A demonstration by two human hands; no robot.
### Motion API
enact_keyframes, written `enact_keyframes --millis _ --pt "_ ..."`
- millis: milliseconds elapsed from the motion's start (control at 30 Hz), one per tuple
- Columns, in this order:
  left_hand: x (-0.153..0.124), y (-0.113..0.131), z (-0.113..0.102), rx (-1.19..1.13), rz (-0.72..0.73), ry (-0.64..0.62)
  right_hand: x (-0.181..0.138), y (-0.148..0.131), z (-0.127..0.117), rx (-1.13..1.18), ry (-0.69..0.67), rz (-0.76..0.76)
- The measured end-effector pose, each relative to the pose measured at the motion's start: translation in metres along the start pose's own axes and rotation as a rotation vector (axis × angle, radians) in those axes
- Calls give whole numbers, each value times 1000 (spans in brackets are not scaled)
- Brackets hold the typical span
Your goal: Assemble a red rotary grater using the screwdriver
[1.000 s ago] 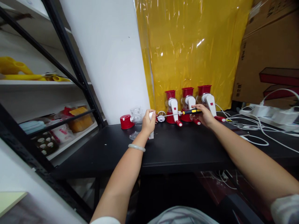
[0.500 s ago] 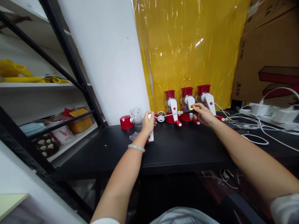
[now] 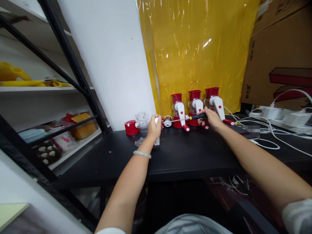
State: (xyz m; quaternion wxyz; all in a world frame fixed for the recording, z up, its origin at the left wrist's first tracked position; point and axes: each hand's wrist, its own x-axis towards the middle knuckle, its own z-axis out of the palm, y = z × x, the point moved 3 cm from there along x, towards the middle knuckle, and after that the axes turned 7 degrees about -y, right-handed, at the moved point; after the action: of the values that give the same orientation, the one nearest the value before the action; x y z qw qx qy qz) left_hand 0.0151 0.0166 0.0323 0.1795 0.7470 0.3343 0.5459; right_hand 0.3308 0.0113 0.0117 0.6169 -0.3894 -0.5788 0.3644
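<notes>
My left hand [image 3: 154, 129] is closed around a white crank handle [image 3: 157, 142], mostly hidden by the fingers. My right hand [image 3: 212, 119] grips the black and yellow handle of a screwdriver [image 3: 198, 116]. The screwdriver lies nearly level, its thin shaft pointing left to the part in my left hand; whether the tip touches it I cannot tell. Just behind the shaft is a round metal grater drum [image 3: 168, 121]. Beside my left hand sit a red base [image 3: 132, 127], a clear plastic housing [image 3: 141, 119] and a clear flat piece [image 3: 139, 141].
Behind the screwdriver stand three red and white rotary graters [image 3: 179, 112] with cranks, in a row. White cables and chargers [image 3: 275, 115] spread over the right of the black table [image 3: 185, 156]. A black-framed shelf [image 3: 80, 81] stands left; a large cardboard box [image 3: 278, 55] is back right.
My right hand has shifted its hold on the screwdriver handle, with the fingers now lower and turned differently. My left hand and the crank handle have stayed almost still.
</notes>
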Motion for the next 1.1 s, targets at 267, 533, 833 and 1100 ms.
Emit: enact_keyframes --millis 267,533,833,1100 --pt "0 -1 1 -37 -46 8 0 -4 2 204 -33 54" --pt "2 -6 -2 -3 15 29 2 -2 2 189 -47 3" --pt "1 -3 -2 -34 20 35 -6 -4 4 -22 -30 -4" --pt "-1 1 -3 -9 110 24 -3 -1 -1 -134 -28 -8"
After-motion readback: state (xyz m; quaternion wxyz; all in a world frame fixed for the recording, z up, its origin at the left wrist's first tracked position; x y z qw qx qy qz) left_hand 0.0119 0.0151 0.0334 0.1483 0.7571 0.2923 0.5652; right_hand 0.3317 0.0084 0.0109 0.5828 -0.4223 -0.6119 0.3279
